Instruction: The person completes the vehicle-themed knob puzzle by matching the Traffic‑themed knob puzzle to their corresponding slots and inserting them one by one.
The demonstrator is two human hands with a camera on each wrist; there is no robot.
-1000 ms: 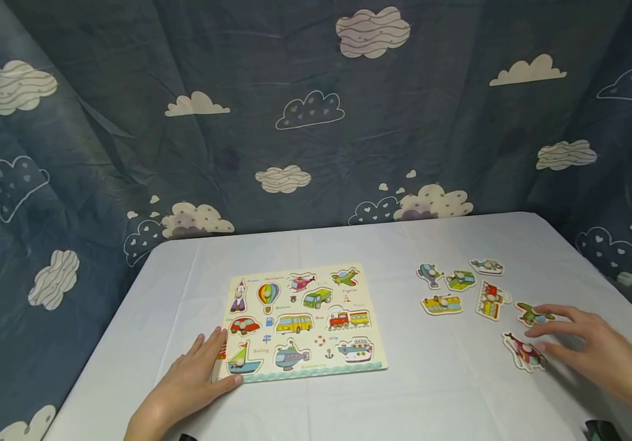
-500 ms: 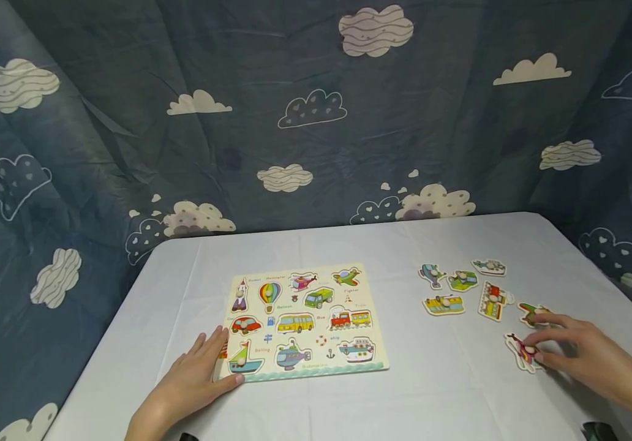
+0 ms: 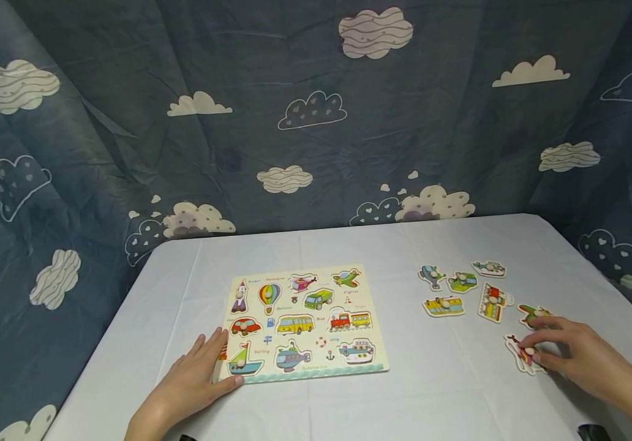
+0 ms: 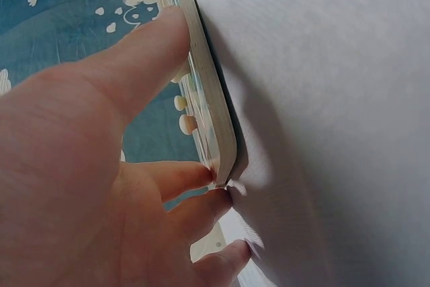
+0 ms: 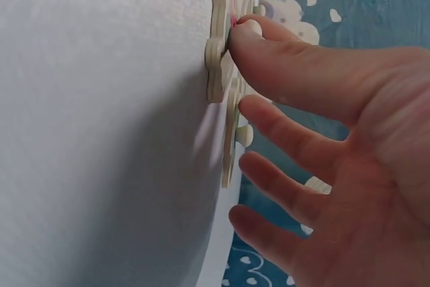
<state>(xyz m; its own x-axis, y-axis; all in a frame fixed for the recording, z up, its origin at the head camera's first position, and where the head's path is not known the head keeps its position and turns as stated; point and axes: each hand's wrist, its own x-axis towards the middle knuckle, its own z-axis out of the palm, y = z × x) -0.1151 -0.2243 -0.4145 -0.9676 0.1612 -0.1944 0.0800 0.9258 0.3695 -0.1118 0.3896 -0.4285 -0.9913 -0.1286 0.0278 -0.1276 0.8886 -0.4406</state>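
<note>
Head view: right hand (image 3: 586,358) has thumb and index finger pinching the knob of a flat, pink-red helicopter-shaped wooden piece (image 3: 522,356), near the right side of a table under smooth white cloth (image 3: 404,404). Right wrist view shows a small round pale knob (image 5: 252,27) and the piece's scalloped, bare-wood edge; the piece looks low to the cloth, contact unclear. A green plane-shaped wooden piece (image 3: 527,316) lies just beyond, partly hidden by the hand.

Left hand (image 3: 195,373) isn't clenched: fingers spread over the left edge of a cream rectangular puzzle board (image 3: 324,275) with printed vehicles and a teal scalloped border, thumb at its near edge. Left wrist view: smooth pale side, rounded corner, pale knobs standing up.

A red-yellow train-shaped piece (image 3: 490,302) and yellow bus-shaped piece (image 3: 444,307) lie farther in. Wide cloth strip separates board and bus piece; more cloth runs along the near side.
</note>
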